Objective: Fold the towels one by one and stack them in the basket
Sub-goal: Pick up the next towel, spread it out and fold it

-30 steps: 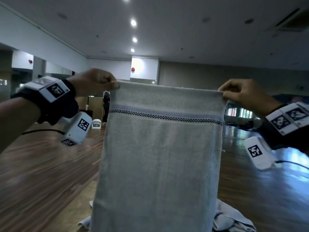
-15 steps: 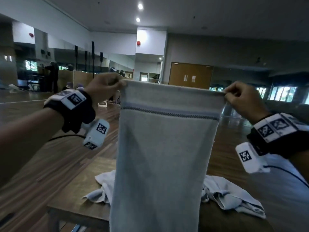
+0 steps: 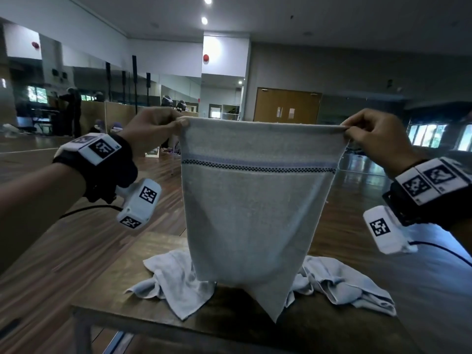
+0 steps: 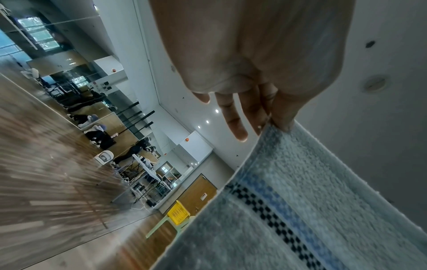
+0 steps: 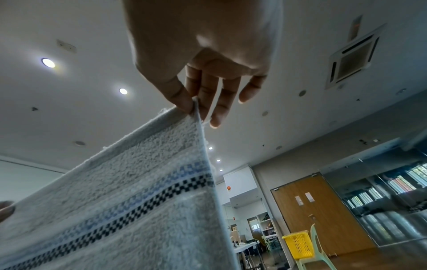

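A pale grey towel [image 3: 255,213] with a blue and black checked stripe hangs in front of me, stretched by its top edge. My left hand [image 3: 155,129] pinches its top left corner and my right hand [image 3: 370,134] pinches its top right corner. The towel's lower tip hangs over the wooden table [image 3: 143,254]. Both wrist views show thumb and fingers pinching the towel [image 4: 289,191] [image 5: 127,191] corners. A yellow basket [image 5: 298,244] stands on a pale green chair [image 5: 318,254] beyond the table, also seen as the basket [image 4: 177,212] in the left wrist view.
More crumpled pale towels [image 3: 176,279] lie on the table behind the hanging one, spreading left and right [image 3: 344,282]. The table's near left edge [image 3: 81,310] drops to a wooden floor. Mirrors, a wooden double door [image 3: 287,106] and people stand far off.
The towel has been lowered and stretched wider between my hands. The view has tipped down, so the table and the heap of towels show more fully.
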Demonstrator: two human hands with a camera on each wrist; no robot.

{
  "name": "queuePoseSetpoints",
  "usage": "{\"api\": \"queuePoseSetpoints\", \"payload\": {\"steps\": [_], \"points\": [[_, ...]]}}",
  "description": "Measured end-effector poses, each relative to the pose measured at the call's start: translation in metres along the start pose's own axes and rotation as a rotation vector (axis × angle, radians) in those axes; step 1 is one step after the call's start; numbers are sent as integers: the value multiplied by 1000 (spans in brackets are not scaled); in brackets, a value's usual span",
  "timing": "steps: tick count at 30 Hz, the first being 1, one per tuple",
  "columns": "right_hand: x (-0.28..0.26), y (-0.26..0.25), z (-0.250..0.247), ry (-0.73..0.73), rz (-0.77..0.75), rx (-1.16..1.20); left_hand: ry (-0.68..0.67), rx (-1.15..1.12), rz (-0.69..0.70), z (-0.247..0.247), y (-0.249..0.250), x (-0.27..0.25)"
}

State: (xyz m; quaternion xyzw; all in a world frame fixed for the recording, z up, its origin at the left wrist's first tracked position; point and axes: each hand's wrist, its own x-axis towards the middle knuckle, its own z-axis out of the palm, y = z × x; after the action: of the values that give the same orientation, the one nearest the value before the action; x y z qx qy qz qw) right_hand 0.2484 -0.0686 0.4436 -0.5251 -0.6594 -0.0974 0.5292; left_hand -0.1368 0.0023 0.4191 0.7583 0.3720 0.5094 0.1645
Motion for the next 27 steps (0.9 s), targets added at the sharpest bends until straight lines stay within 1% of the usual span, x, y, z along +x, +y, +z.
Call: {"api": "queuePoseSetpoints", "payload": {"steps": [7,9,12,16,17,19,21,23,27], "points": [[-20,18,28,-93,64,11,-37,24,-60,16,-33,-15],[-31,26,40,-157,90,23,-61,47,-78,25,-48,-23],[-65,54,65,-331,169,-4,-151,153,-107,46,-92,-51],[-147,111,113,-650,285,-144,-288,229,-295,96,-178,-129],[-170,125,125,-720,310,-175,-332,246,-333,109,-193,-148],[-210,150,148,-804,346,-211,-396,300,-411,134,-221,-183],[-243,170,168,-842,421,-231,-445,373,-481,156,-240,-205],[-265,189,184,-858,500,-243,-456,392,-522,172,-258,-218],[-284,213,207,-837,571,-247,-408,333,-577,194,-282,-229]]}}
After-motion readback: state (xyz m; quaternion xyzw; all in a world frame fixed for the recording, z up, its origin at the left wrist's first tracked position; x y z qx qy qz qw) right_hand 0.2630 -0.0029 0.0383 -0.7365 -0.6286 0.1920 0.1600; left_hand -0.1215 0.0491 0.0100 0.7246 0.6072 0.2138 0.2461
